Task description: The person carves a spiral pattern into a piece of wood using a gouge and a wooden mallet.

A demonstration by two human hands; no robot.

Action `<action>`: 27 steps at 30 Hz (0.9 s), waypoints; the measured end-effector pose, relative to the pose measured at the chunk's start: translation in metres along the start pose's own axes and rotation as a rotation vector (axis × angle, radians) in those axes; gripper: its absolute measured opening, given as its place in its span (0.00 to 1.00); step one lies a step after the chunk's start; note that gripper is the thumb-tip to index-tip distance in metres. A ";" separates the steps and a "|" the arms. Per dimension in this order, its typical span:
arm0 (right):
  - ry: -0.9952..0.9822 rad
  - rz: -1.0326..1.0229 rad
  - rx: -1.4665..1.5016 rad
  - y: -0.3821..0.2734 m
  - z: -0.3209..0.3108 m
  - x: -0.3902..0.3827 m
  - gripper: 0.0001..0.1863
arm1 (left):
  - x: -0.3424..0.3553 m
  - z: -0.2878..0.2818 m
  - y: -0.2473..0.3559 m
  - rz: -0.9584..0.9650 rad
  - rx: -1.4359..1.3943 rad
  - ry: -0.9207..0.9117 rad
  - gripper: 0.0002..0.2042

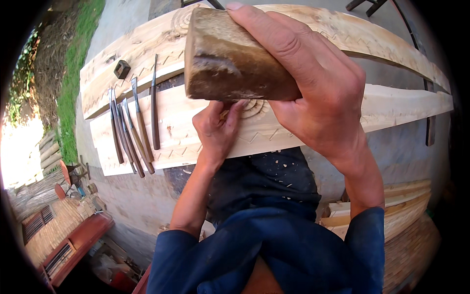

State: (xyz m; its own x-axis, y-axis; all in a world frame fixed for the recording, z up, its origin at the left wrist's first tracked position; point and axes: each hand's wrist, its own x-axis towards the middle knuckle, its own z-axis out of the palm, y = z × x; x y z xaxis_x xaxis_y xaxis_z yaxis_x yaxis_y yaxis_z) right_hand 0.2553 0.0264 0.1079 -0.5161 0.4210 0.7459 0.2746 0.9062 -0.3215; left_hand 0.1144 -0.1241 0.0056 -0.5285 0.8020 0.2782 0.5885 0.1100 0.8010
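Note:
My right hand [323,83] grips a thick, worn wooden block [240,68], raised close to the camera above the near plank [176,134]. Below it my left hand [218,130] rests at the plank, thumb and fingers pinched together. What they pinch is hidden behind the block. Beside the left hand a round carved pattern [255,109] shows partly on the pale wood, and zigzag cuts run along the plank's near edge. Several chisels [139,130] with dark handles lie across the plank's left part.
A second carved plank [387,46] lies beyond the first. On its left end sits a small dark block [122,69] with a hole. Wood chips dot my dark trousers [264,171]. Stacked timber [401,206] lies at the right, and a reddish bench [83,245] stands lower left.

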 end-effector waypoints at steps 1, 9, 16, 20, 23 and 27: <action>-0.009 -0.029 -0.035 -0.001 -0.001 0.001 0.35 | 0.000 0.003 -0.003 0.050 -0.005 0.026 0.07; -0.089 -0.183 -0.275 0.003 -0.002 0.000 0.30 | 0.008 0.000 0.011 0.343 0.244 -0.015 0.09; 0.030 -0.121 -0.147 0.016 -0.001 -0.008 0.36 | -0.004 0.006 -0.013 0.042 -0.048 0.079 0.11; -0.028 -0.061 -0.125 0.015 -0.004 -0.008 0.39 | -0.002 0.008 -0.012 -0.019 -0.083 0.045 0.11; -0.057 -0.037 -0.112 0.011 -0.005 -0.006 0.39 | 0.004 0.012 0.000 -0.092 -0.154 0.056 0.11; -0.064 0.010 -0.096 0.012 -0.011 -0.005 0.39 | 0.010 0.018 0.001 -0.142 -0.228 0.088 0.10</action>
State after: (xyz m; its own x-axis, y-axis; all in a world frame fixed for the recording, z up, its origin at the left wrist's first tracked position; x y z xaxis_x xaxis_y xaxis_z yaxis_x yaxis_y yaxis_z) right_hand 0.2694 0.0345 0.1069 -0.5631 0.4345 0.7029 0.3553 0.8953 -0.2688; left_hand 0.1204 -0.1051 -0.0005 -0.6526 0.7331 0.1914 0.3571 0.0748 0.9311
